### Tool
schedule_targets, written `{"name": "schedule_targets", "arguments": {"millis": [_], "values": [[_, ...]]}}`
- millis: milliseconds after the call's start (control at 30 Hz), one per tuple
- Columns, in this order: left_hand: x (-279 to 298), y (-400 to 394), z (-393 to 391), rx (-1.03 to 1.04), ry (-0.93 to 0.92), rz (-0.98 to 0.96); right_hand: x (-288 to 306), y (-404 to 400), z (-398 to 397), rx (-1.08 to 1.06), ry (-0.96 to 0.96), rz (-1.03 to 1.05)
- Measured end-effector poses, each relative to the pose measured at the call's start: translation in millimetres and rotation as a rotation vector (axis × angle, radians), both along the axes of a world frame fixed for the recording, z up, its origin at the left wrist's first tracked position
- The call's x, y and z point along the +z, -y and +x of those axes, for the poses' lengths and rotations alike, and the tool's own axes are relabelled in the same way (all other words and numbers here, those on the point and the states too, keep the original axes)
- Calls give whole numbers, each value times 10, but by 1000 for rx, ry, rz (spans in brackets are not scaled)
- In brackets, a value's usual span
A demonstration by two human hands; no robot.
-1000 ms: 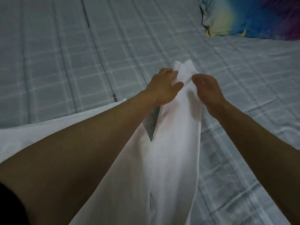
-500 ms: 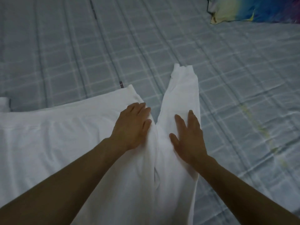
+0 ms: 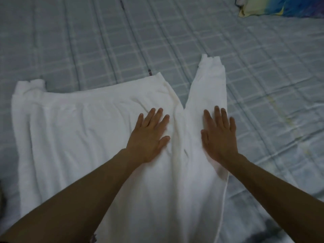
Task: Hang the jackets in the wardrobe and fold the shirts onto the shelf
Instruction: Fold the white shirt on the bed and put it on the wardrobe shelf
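A white long-sleeved shirt [image 3: 78, 130] lies spread flat on the bed. Its right sleeve [image 3: 210, 81] points away from me, cuff at the far end, and its other sleeve is bunched at the far left. My left hand [image 3: 149, 135] rests palm down on the shirt's body near the armpit, fingers spread. On the base of the right sleeve my right hand [image 3: 219, 134] lies flat too, fingers apart. Neither hand grips the cloth.
The bed is covered with a grey-blue checked sheet [image 3: 87, 41]. A colourful pillow [image 3: 273, 6] lies at the far right corner. A small dark tag [image 3: 149, 73] sits on the sheet just beyond the shirt's hem.
Both hands let go of the sleeve cuff, slid back toward me along the sleeve and now press flat on the shirt. The sleeve now lies laid out on the bed.
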State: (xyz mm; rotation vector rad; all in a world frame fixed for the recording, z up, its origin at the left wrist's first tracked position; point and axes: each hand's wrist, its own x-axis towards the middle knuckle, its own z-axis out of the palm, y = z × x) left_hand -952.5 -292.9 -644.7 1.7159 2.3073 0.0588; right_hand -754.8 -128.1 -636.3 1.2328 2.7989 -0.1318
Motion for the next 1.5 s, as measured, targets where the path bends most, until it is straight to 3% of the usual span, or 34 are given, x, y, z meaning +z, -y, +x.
{"name": "schedule_targets", "arguments": {"millis": [167,367,500,700,1067,1233,1367,1500], "values": [[218,951,253,9,0,-52,304,1046,223,260,-215,-171],[363,2284,790,20,94,-133,381,2147,778,461,-113,-260],[470,2916,1108,110,153,-51,382,2564,1217,538,-90,-313],[396,3627,1453,-37,224,-38,233,2794,1705,711,-51,-371],[391,3788,1442,-181,169,124,239,2593,1699,724,-246,-396],[442,3792,1437,-67,161,169,319,2529,1596,692,-247,-479],[780,3637,1403,227,420,247,613,2401,1482,597,-371,-549],[1424,3321,1176,272,495,217,1164,2285,1235,489,-479,-630]]}}
